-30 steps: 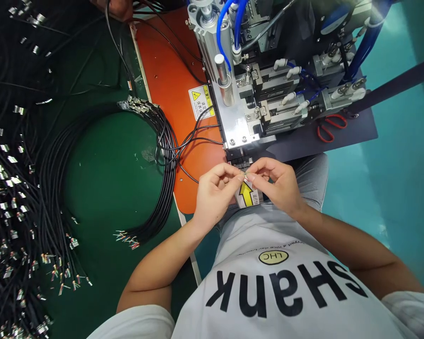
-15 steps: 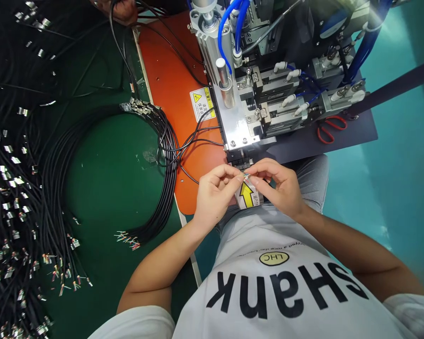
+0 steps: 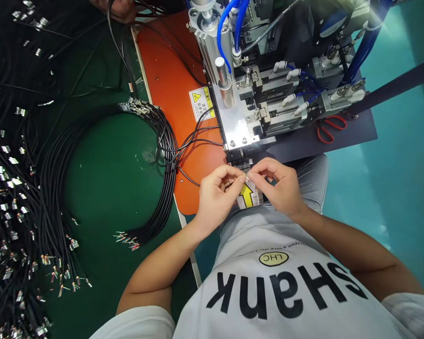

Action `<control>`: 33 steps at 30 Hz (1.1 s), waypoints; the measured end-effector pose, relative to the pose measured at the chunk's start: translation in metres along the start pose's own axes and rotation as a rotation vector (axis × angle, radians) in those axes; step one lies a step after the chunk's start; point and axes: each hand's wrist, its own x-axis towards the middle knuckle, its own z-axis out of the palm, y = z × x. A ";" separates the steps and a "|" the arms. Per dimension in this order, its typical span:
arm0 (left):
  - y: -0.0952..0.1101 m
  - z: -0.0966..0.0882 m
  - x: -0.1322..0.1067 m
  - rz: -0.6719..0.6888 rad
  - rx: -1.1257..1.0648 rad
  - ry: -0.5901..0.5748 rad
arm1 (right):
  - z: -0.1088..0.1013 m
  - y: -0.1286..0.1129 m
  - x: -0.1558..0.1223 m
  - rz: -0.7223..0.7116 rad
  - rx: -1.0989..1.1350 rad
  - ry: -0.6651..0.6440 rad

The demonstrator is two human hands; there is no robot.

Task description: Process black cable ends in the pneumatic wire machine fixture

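pinching, both hands: left hand and right hand meet fingertip to fingertip on one cable end, each clenched on it, just off the near right corner of the worktop and just before the front slot of the machine. room: tight ahead, machine face close to the knuckles; looped cable bundle lies along the left of the orange plate, near the left wrist; open floor to the right; red scissors well apart on the machine base. another person's hand at the far edge. versus half a second back: hands at the same spot, fingertips closer, the coloured strands that showed then now mostly covered. writing: arrow label under the hands, yellow arrow toward the machine, small text unreadable; warning sticker with yellow triangle, text too small; shirt reads "shank", badge "lhc".
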 end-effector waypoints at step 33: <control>-0.039 -0.009 0.041 0.607 0.681 0.042 | -0.013 0.038 0.041 0.395 0.201 -0.009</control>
